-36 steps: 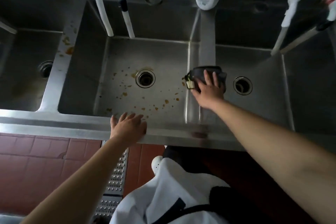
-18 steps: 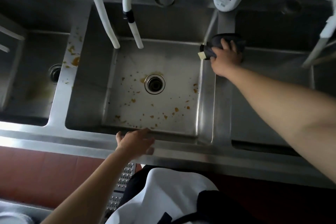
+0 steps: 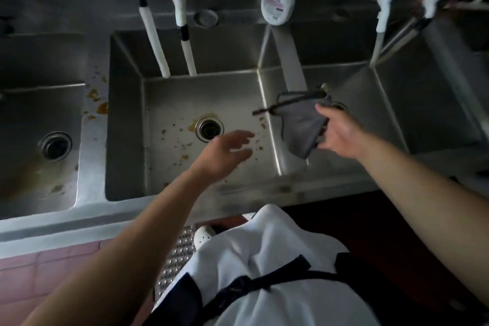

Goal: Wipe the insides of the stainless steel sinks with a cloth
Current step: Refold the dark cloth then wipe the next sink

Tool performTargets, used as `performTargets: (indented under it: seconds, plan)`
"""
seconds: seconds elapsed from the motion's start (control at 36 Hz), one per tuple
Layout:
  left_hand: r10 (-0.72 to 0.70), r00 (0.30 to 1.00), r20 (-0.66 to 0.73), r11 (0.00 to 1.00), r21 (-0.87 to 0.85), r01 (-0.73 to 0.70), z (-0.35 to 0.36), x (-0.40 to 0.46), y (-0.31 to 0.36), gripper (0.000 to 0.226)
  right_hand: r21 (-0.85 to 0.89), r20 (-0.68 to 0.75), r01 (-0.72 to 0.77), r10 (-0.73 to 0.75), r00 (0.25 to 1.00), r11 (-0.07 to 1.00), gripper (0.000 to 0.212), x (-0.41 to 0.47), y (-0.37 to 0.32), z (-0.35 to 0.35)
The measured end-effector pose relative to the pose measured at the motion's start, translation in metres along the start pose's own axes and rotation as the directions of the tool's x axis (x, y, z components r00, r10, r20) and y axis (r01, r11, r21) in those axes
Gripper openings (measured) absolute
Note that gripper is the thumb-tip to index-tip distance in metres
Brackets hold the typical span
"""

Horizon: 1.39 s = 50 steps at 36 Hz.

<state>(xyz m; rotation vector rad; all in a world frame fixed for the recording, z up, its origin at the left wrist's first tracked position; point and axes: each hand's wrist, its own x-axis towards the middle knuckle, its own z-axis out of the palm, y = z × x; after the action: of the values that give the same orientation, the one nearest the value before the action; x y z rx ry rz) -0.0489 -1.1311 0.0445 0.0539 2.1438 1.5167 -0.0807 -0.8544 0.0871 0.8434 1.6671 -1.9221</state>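
While your right hand (image 3: 340, 133) pinches the grey cloth (image 3: 301, 124) by its upper edge, the cloth hangs free over the divider (image 3: 274, 137) between the middle sink (image 3: 127, 114) and the right sink (image 3: 391, 103), its lower corner just above the divider's near end. Your right forearm comes in from the right edge, wrist raised, palm turned toward the cloth. Your left hand (image 3: 225, 152) hovers over the middle sink's near half, fingers straight and slightly spread, holding nothing, pointing toward the cloth; its forearm crosses the sink's front rim. Brown specks lie on the middle sink's floor round the drain (image 3: 209, 128). Two white hoses (image 3: 152, 32) hang into that sink's far side. A soap bottle (image 3: 277, 2) stands at the divider's far end.
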Motion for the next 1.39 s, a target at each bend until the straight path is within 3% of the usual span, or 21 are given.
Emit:
performTargets:
  seconds: [0.08, 0.17, 0.22, 0.28, 0.33, 0.39, 0.47, 0.5, 0.56, 0.58, 0.72, 0.83, 0.89, 0.92, 0.97, 1.03, 1.11, 1.28, 1.33, 1.39]
  plan:
    - [0.079, 0.996, -0.028, 0.996, -0.048, -0.08, -0.009, -0.008, 0.005, 0.026, 0.108, 0.011, 0.076, -0.078, 0.997, 0.991, 0.026, -0.025, 0.012, 0.014]
    - [0.046, 0.992, -0.119, 0.997, -0.05, -0.052, -0.019, -0.016, -0.006, 0.033, 0.096, -0.014, 0.15, -0.15, 0.989, 0.984, 0.014, -0.044, 0.032, 0.034]
    - [-0.033, 0.985, -0.17, 0.995, -0.098, 0.016, -0.027, -0.026, -0.018, 0.044, -0.013, -0.06, 0.235, -0.235, 0.97, 0.972, 0.011, -0.055, 0.044, 0.049]
    - [-0.115, 0.978, -0.172, 0.99, -0.098, 0.099, -0.034, -0.039, -0.032, 0.053, -0.235, -0.104, 0.34, -0.372, 0.923, 0.91, 0.013, -0.064, 0.059, 0.056]
    - [-0.154, 0.968, -0.198, 0.987, 0.022, 0.162, -0.039, -0.055, -0.049, 0.056, -0.535, -0.101, 0.376, -0.499, 0.861, 0.757, 0.018, -0.068, 0.079, 0.061]
    - [-0.172, 0.954, -0.245, 0.963, 0.164, 0.216, -0.045, -0.076, -0.068, 0.052, -0.747, -0.03, 0.335, -0.532, 0.846, 0.575, 0.027, -0.069, 0.103, 0.067]
    - [-0.171, 0.943, -0.286, 0.911, 0.319, 0.262, -0.054, -0.111, -0.096, 0.058, -0.883, 0.107, 0.26, -0.372, 0.922, 0.39, 0.026, -0.066, 0.147, 0.083]
    - [-0.168, 0.939, -0.3, 0.902, 0.338, 0.269, -0.056, -0.121, -0.104, 0.06, -0.93, 0.139, 0.241, -0.343, 0.929, 0.277, 0.023, -0.065, 0.16, 0.091]
    - [-0.164, 0.928, -0.334, 0.901, 0.333, 0.279, -0.061, -0.141, -0.115, 0.06, -0.976, 0.185, 0.216, -0.4, 0.898, 0.035, 0.028, -0.061, 0.179, 0.111]
    - [-0.164, 0.924, -0.347, 0.904, 0.322, 0.281, -0.064, -0.15, -0.119, 0.059, -0.975, 0.197, 0.221, -0.435, 0.879, 0.005, 0.03, -0.06, 0.182, 0.122]
    - [-0.156, 0.906, -0.394, 0.933, 0.243, 0.267, -0.077, -0.179, -0.129, 0.051, -0.941, 0.303, 0.337, -0.371, 0.878, 0.029, 0.041, -0.053, 0.179, 0.181]
    - [-0.141, 0.888, -0.437, 0.962, 0.151, 0.227, -0.086, -0.186, -0.129, 0.05, -0.928, 0.323, 0.358, -0.255, 0.911, 0.105, 0.036, -0.051, 0.17, 0.227]
    - [-0.113, 0.887, -0.447, 0.971, 0.139, 0.194, -0.088, -0.188, -0.126, 0.056, -0.889, 0.331, 0.359, -0.144, 0.933, 0.282, 0.03, -0.053, 0.162, 0.246]
    - [-0.086, 0.895, -0.438, 0.975, 0.148, 0.166, -0.089, -0.19, -0.123, 0.063, -0.825, 0.335, 0.336, -0.084, 0.938, 0.455, 0.031, -0.054, 0.157, 0.253]
    - [0.024, 0.924, -0.382, 0.971, 0.228, 0.069, -0.091, -0.193, -0.116, 0.085, -0.577, 0.343, 0.19, 0.024, 0.939, 0.795, 0.034, -0.06, 0.145, 0.264]
    - [0.139, 0.943, -0.301, 0.914, 0.406, -0.005, -0.094, -0.196, -0.109, 0.102, -0.313, 0.354, 0.022, 0.095, 0.93, 0.949, 0.032, -0.068, 0.13, 0.267]
    - [0.289, 0.909, -0.3, 0.796, 0.603, -0.055, -0.099, -0.201, -0.087, 0.103, -0.136, 0.402, -0.092, 0.14, 0.905, 0.986, 0.044, -0.076, 0.103, 0.261]
    - [0.617, 0.671, -0.411, 0.736, 0.605, -0.305, -0.099, -0.192, -0.011, 0.062, -0.016, 0.519, -0.055, 0.056, 0.853, 0.998, 0.054, -0.097, 0.024, 0.239]
    - [0.625, 0.627, -0.465, 0.756, 0.559, -0.34, -0.097, -0.184, 0.018, 0.046, -0.031, 0.566, -0.021, 0.035, 0.823, 0.999, 0.063, -0.102, -0.003, 0.228]
    - [0.557, 0.633, -0.537, 0.825, 0.446, -0.347, -0.096, -0.176, 0.045, 0.034, -0.102, 0.599, 0.009, 0.055, 0.799, 0.995, 0.067, -0.105, -0.024, 0.212]
